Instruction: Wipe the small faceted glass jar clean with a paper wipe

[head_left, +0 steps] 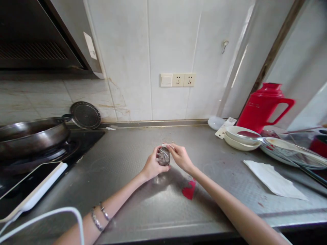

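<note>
My left hand [155, 166] is closed round a small, clear glass vessel [163, 156] with a patterned, shiny surface, and holds it above the steel counter. Its thumb presses along the near side. At the upper rim, my right hand [180, 156] has its fingers pinched on a small white piece of tissue [165, 145] that touches the glass. What kind of vessel it is I cannot make out exactly. On the counter [127, 190] below the right forearm lies a red heart-shaped patch [189, 190].
A steel pan [35, 134] sits on the hob at left, with a phone [30, 190] and its white cable [51, 213] in front. At right stand a red thermos jug [263, 107], stacked white bowls [241, 143], plates [278, 149] and a folded white paper [274, 178].
</note>
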A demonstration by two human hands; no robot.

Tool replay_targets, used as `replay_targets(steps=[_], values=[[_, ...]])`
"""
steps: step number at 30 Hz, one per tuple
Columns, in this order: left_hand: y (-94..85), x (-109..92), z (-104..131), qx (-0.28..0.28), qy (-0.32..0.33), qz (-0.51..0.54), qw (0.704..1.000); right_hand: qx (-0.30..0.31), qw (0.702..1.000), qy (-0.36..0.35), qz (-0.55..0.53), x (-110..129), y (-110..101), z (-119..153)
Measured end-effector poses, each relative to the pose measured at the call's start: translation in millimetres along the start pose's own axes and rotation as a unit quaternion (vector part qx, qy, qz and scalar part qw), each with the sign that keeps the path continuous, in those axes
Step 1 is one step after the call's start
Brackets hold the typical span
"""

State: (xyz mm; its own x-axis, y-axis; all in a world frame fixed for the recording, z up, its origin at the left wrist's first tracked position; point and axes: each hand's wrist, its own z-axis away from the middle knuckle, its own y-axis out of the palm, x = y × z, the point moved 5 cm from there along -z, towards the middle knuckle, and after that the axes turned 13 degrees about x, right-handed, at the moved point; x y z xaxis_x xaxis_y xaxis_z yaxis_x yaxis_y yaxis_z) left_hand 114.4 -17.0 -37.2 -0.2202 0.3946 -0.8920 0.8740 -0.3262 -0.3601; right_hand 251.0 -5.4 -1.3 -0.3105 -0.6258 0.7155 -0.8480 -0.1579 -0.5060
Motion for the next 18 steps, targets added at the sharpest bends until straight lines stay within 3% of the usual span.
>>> replay_targets(steps=[6,8,11,16,18], values=[[-6.0,0.5,-2.6,-0.027,0.008,0.018,0.999,0.045,0.981,-0.154,0.113,23.6,4.0,11.7],[-5.7,-1.2,-2.1,-0.028,0.013,0.011,0.999,0.06,0.976,-0.176,0.114,27.0,5.3,13.2],[-2.3,-5.6,0.4,-0.017,0.002,-0.006,1.0,0.035,0.986,-0.147,0.072,23.4,4.6,11.0],[2.5,-13.1,3.9,-0.014,-0.012,-0.013,1.0,-0.013,0.999,-0.036,-0.034,7.5,5.8,6.3],[2.6,-13.2,3.9,-0.018,-0.021,-0.01,1.0,-0.015,0.998,-0.035,-0.042,8.0,6.9,7.0]])
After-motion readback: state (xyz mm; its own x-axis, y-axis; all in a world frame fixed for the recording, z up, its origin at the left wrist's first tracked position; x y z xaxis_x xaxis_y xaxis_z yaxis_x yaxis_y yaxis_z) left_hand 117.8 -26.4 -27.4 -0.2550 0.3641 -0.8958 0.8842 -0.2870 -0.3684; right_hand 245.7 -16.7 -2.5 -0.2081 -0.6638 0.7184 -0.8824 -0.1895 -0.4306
